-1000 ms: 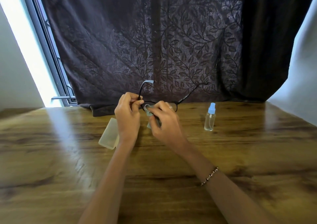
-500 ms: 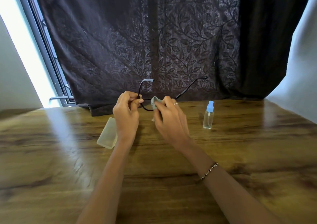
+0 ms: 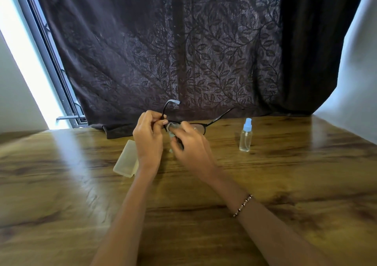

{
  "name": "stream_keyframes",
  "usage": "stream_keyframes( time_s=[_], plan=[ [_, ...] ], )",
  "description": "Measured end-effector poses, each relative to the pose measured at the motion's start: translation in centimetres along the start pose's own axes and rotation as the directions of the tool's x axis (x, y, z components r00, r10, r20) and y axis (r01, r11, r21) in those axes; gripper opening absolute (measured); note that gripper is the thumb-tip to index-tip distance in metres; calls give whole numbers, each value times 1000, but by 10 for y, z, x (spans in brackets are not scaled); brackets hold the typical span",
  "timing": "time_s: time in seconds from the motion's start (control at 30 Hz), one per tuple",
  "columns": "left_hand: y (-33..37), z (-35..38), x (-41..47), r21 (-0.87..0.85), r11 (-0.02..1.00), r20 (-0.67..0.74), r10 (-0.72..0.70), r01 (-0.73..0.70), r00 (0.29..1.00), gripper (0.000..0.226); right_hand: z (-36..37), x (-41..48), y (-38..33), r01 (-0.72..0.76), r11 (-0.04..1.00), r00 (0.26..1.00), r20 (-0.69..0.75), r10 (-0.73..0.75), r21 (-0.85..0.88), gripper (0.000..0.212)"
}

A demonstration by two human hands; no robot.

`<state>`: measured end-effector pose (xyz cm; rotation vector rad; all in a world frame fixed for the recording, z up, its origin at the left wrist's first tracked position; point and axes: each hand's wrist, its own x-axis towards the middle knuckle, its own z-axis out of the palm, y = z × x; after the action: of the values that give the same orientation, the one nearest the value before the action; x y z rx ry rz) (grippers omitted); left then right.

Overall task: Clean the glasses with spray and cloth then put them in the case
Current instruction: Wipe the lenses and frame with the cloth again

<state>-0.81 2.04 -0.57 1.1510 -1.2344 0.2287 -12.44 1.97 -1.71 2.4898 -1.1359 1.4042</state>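
Pinching glasses (image 3: 204, 126), left hand (image 3: 148, 141); right hand (image 3: 191, 147) gripping cloth (image 3: 172, 127); case (image 3: 126, 159), spray bottle (image 3: 245, 138) flanking

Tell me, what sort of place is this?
Probably a room in a home: a brown wood-grain table set before a dark leaf-patterned fabric curtain, beside a bright window with a grey metal frame.

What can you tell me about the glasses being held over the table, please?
The glasses have a thin dark frame with clear lenses and look plastic. Both arms are unfolded, pointing away toward the curtain; one tip catches the light. They seem to be held above the table. The left hand pinches the frame by one hinge, and the right hand pinches a pale cloth over the lens beside it. The other lens is uncovered.
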Motion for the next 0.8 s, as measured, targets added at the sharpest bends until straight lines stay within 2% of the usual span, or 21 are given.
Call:
stream_keyframes(
  time_s=[0.07,0.2,0.33,0.4,0.47,0.6,0.73,0.8],
  plan=[
    [1,2,-1,2,1000,24,10,-10,1000,11,-3,4,5,-30,1000,999,15,30,7,23],
    [-1,1,1,-14,1000,32,18,-17,999,15,-10,7,22,-105,986,993,-59,98,-131,18],
    [-3,-5,3,-27,1000,27,-6,6,1000,20,-12,6,30,-225,966,964,-171,202,-130,21],
    [-4,-7,5,-31,999,21,-6,7,1000,20,-12,6,35,-275,949,955,-155,252,-153,23],
    [-4,-7,5,-30,1000,18,-6,6,1000,18,-9,5,39,-274,950,961,-92,262,-151,25],
    [-3,-7,5,-36,999,25,5,-4,1000,16,-7,5,37,-166,985,986,-12,165,-52,26],
    [-3,-7,6,-45,999,10,7,-7,1000,15,-12,5,47,-219,951,976,-47,214,-220,25],
    [-5,-7,6,-43,999,-3,-14,13,1000,15,-13,4,43,-212,953,977,-29,211,-217,24]
  ],
)
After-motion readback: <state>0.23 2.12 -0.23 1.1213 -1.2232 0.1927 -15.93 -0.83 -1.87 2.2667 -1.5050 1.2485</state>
